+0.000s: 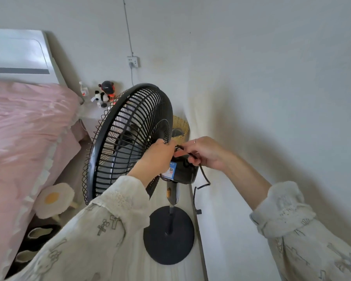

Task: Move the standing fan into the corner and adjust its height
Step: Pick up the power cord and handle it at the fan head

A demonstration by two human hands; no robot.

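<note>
Steadying the standing fan (128, 138) beside the wall, left hand (156, 159) grips its rear grille; right hand (205, 153) pinches the power cord (203, 175). Likely next: clearing cord, then height adjustment.

Left hand (159, 157) clenched, right hand (206, 154) pinching, arms outstretched
</note>
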